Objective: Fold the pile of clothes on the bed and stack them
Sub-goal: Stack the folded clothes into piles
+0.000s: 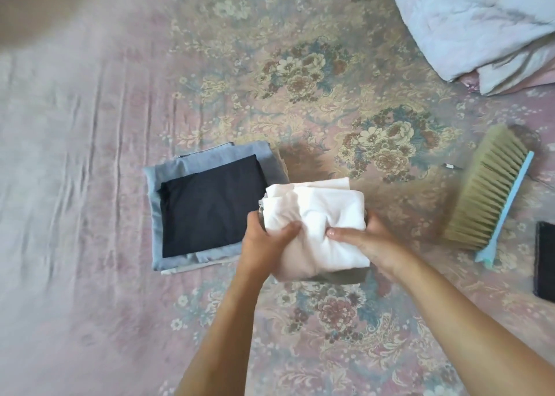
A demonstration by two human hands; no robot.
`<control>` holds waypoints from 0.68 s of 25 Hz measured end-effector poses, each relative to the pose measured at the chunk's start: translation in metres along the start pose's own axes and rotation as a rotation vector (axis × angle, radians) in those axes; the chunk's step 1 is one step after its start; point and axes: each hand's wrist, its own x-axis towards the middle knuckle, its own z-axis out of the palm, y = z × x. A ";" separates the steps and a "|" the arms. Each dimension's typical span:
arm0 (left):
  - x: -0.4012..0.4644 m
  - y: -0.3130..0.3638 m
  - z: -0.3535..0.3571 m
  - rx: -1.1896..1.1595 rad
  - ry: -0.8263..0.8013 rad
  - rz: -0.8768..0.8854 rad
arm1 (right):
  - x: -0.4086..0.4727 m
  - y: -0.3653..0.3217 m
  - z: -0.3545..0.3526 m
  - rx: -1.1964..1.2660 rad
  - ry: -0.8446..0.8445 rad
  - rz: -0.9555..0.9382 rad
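Note:
A folded white garment (321, 215) is held above the bed, with a grey-green cloth (348, 275) showing under its near edge. My left hand (264, 242) grips its left side, thumb on top. My right hand (366, 239) grips its right side, thumb pressed into the white fabric. Just left of them a stack lies on the bed: a folded dark navy garment (210, 206) on top of a folded grey-blue garment (168, 173), with a pale layer peeking out beneath.
The floral bedsheet (300, 80) covers the bed. A bed brush with a light blue handle (492, 191) lies at the right, a dark flat object (545, 260) at the right edge. A crumpled pale quilt (474, 20) fills the far right corner.

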 end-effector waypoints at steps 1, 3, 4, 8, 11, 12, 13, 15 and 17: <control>0.003 0.009 -0.029 0.004 0.053 0.015 | 0.001 -0.018 0.022 0.010 -0.030 -0.048; 0.019 0.021 -0.083 -0.031 0.147 0.057 | 0.011 -0.050 0.069 0.016 -0.070 -0.142; 0.030 0.021 -0.108 -0.045 0.192 0.071 | 0.019 -0.062 0.094 0.024 -0.074 -0.169; 0.087 -0.002 -0.153 -0.015 0.169 -0.067 | 0.063 -0.068 0.166 -0.148 0.068 -0.182; 0.103 -0.032 -0.152 0.107 0.105 -0.169 | 0.085 -0.041 0.182 -0.502 0.250 -0.136; 0.104 -0.042 -0.156 0.109 0.128 -0.120 | 0.091 -0.033 0.180 -0.542 0.270 -0.120; 0.103 -0.049 -0.162 0.128 0.164 -0.066 | 0.095 -0.030 0.175 -0.548 0.260 -0.080; 0.102 -0.059 -0.181 0.153 0.177 -0.089 | 0.102 -0.038 0.161 -0.528 0.193 0.060; 0.104 -0.065 -0.194 0.118 0.054 -0.235 | 0.111 -0.048 0.148 -0.572 0.107 0.162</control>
